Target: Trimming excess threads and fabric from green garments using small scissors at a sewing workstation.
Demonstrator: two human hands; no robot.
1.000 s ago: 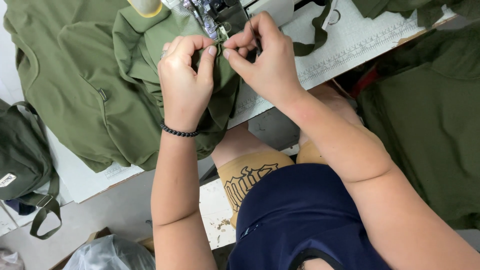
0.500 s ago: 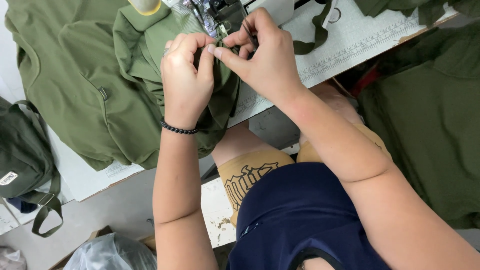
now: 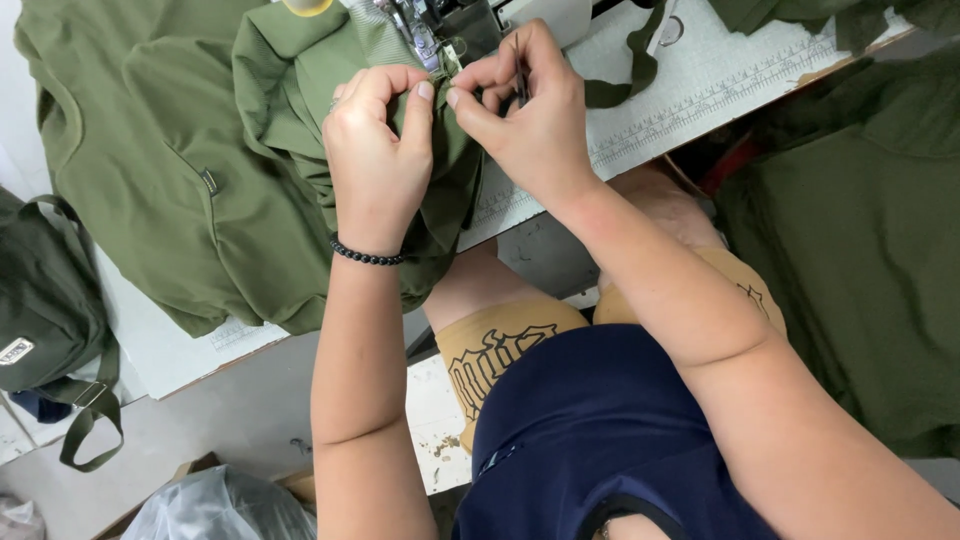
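An olive green garment [image 3: 190,170] lies bunched on a white sewing table [image 3: 700,90]. My left hand [image 3: 378,150] pinches a fold of this garment just below the sewing machine's presser foot [image 3: 425,35], and a dark bead bracelet [image 3: 366,257] circles its wrist. My right hand [image 3: 525,105] meets it from the right, thumb and forefinger closed on the same fabric edge. A thin dark tool [image 3: 520,75] sticks up between the right hand's fingers. The exact spot where both hands grip is partly hidden by the fingers.
A strip of olive fabric [image 3: 635,70] lies by the machine. More olive cloth [image 3: 850,250] hangs at the right. A dark green bag [image 3: 45,310] sits at the left, and a clear plastic bag [image 3: 225,505] is on the floor. My knees are under the table's edge.
Both hands have shifted slightly left along the fabric edge and stay pinched together. The right hand's fingers have regripped nearer the left thumb.
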